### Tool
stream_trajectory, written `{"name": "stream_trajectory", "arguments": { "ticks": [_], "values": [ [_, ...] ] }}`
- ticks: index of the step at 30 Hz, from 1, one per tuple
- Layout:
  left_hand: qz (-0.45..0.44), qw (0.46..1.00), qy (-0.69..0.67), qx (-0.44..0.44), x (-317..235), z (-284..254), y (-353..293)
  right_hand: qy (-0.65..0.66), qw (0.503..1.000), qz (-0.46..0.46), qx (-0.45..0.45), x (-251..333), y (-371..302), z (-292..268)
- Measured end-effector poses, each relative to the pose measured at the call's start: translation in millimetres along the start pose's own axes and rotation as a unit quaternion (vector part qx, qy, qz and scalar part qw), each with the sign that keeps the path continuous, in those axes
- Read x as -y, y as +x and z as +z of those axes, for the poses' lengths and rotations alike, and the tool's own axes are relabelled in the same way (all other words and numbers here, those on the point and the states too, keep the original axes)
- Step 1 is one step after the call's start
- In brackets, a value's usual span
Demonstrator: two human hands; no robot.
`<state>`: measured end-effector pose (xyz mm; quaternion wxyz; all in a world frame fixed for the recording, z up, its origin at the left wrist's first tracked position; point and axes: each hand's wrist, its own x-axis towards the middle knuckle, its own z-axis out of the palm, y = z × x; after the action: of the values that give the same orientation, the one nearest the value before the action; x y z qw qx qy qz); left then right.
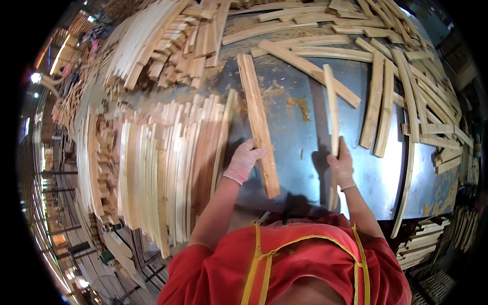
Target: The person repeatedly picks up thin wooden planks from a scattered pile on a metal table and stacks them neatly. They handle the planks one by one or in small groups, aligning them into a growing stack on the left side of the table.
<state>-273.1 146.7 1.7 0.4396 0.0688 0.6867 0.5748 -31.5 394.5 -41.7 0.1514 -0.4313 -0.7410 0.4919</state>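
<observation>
In my gloved left hand (pixel 246 161) is a long wooden strip (pixel 256 117), its broad face turned up and its far end pointing away from me. The fingers are closed around it near its lower part. My right hand (pixel 341 163), also gloved, grips a second wooden strip (pixel 331 104) that stands on edge, so a narrow side shows. Both strips are over the dark metal tabletop (pixel 295 147), apart from each other. Beyond them another wooden strip (pixel 311 73) lies slantwise on the table.
To my left stands a row of stacked wooden strips (pixel 173 168), with more piled wood (pixel 188 46) behind it. Loose strips (pixel 376 101) lie crisscrossed at the right and far side. One long strip (pixel 405 188) juts past the near edge. Sawdust (pixel 300 108) dots the tabletop.
</observation>
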Motion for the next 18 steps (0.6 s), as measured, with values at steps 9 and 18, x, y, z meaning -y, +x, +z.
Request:
{"name": "stream_trajectory", "arguments": {
  "ticks": [9,18],
  "values": [
    [0.123,0.972,0.115,-0.166,-34,-155,-115,-0.237,0.859,-0.105,0.441,130,-101,250],
    [0.141,0.988,-0.023,-0.062,24,-88,-115,0.272,0.728,0.199,0.597,113,-148,153]
  ]
}}
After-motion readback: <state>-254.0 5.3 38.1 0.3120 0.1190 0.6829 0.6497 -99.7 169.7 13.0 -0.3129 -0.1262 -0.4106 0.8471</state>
